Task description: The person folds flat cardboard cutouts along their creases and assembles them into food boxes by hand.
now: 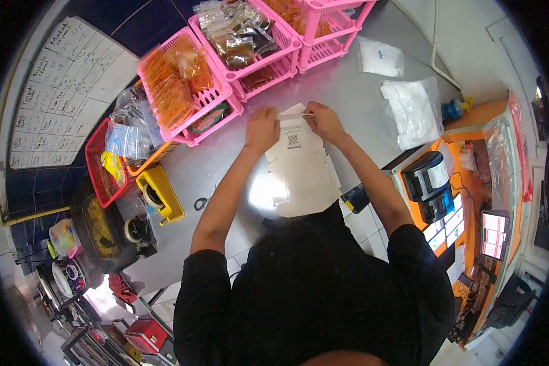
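A pale, unfolded cardboard box (305, 174) with a printed QR code lies on the metal table, its near end reaching toward my body. At its far edge, my left hand (263, 129) grips the left corner of a narrow flap. Opposite it, my right hand (326, 124) pinches the same flap at the right corner. The flap stands bent up between my two hands. My fingertips are partly hidden behind the cardboard.
Pink baskets (235, 100) of sauce packets stand along the back. Bagged white items (412, 113) lie at the right. A yellow tape dispenser (165, 198), red basket (94, 158) and black ring (200, 204) are at the left. A card machine (430, 183) stands right.
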Demonstrator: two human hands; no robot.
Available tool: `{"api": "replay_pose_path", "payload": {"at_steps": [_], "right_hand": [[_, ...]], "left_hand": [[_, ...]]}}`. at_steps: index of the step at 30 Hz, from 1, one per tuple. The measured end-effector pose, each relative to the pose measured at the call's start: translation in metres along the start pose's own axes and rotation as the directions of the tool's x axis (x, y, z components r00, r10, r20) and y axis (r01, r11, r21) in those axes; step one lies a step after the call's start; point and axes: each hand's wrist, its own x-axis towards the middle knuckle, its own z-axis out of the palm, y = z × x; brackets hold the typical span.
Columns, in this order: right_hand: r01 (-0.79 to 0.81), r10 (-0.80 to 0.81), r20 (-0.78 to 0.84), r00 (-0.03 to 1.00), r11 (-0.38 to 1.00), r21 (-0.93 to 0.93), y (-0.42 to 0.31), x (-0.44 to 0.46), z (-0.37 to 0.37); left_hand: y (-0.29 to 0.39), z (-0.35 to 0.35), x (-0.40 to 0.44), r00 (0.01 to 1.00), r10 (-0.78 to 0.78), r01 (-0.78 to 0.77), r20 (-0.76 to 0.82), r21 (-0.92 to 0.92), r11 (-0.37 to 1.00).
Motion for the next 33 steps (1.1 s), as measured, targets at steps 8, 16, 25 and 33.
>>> {"api": "replay_pose_path", "payload": {"at_steps": [8,16,25,33], "right_hand": [[-0.337,0.289,0.177,0.941,0.751,0.568,0.007,-0.008,-0.046],[-0.607,0.402,0.455,0.794,0.51,0.61,-0.007,-0.089,-0.011],[-0.494,0.424,0.259,0.868,0.792,0.359,-0.055,-0.116,0.0],[0.122,-0.12,0.203,0.972,0.993,0.003,-0.043,-0.144,-0.006]], "left_hand": [[-0.025,-0.015,0.032,0.932,-0.31,0.361,0.188,-0.572,0.736],[0.02,-0.006,0.032,0.91,-0.191,0.311,0.367,-0.301,0.902],[0.07,0.022,-0.005,0.972,0.075,-0.121,0.223,0.198,0.973],[0.06,0.024,-0.005,0.978,0.028,-0.037,0.208,0.041,0.999]]}}
